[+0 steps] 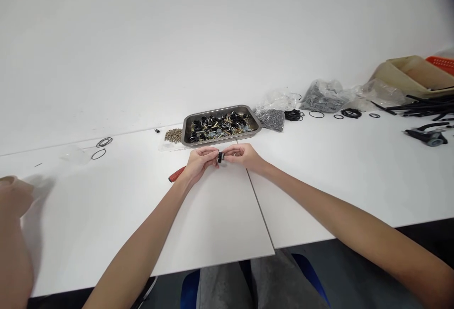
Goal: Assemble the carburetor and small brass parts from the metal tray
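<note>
Between my two hands, just in front of the tray, is a small black cylindrical part (pixel 221 157) with a light, shiny band. The fingertips of my left hand (pixel 203 161) pinch it from the left. My right hand (pixel 244 154) grips its other side with thumb and fingers. A red handle (pixel 176 174) pokes out from beneath my left hand; the rest of that tool is hidden. Close behind my hands stands a metal tray (pixel 222 142) of mixed black fittings, brass-coloured screws and silvery pieces. Small brass-coloured parts (pixel 173 135) lie heaped at its left end.
Right of the tray are plastic bags of dark parts (pixel 271 119), coiled black cords (pixel 293 115), black rings (pixel 316 114) and black tubes (pixel 422 106). A beige bin (pixel 400 72) stands at far right. Another person's arm (pixel 14 233) rests at left, near thin rings (pixel 104 142).
</note>
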The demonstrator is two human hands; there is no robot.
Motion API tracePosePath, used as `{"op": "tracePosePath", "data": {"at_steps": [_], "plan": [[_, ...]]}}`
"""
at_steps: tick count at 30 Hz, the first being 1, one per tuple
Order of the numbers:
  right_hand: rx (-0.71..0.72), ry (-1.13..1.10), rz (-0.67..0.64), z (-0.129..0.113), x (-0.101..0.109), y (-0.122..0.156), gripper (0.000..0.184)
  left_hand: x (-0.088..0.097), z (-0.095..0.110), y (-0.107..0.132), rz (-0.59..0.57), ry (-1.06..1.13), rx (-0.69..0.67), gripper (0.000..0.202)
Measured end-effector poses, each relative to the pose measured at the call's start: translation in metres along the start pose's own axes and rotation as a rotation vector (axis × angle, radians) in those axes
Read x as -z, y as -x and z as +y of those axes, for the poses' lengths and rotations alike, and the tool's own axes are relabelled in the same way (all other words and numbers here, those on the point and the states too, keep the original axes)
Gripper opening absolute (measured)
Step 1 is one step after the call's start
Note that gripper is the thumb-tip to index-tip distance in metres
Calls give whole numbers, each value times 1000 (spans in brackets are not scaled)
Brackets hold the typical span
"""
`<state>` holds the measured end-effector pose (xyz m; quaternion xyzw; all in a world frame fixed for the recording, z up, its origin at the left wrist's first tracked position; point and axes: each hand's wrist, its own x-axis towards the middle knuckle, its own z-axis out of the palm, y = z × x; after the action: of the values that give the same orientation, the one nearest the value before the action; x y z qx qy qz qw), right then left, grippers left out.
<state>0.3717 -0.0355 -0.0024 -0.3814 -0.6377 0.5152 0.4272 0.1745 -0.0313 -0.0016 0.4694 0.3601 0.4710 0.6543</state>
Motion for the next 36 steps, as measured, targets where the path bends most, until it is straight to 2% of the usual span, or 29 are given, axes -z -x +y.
{"op": "tracePosePath", "data": {"at_steps": [7,12,18,22,25,31,36], "plan": [[-53,-86,97,-2,-7,3,31,-11,3,3,74,-100,-66,38],[-85,-197,93,0,-3,2,33,-23,10,12,116,-298,-143,30],[-139,-358,118,-2,-4,5,38,-28,7,14,180,-406,-391,17],[-197,-494,130,-4,-8,9,43,-27,2,12,143,-504,-517,24],[-224,-547,117,-6,-11,11,47,-27,1,12,99,-534,-523,31],[-243,-496,59,-9,-14,13,50,-28,1,14,162,-544,-517,22],[-274,-439,47,-11,-12,12,57,-24,-2,11,141,-563,-523,21]]}}
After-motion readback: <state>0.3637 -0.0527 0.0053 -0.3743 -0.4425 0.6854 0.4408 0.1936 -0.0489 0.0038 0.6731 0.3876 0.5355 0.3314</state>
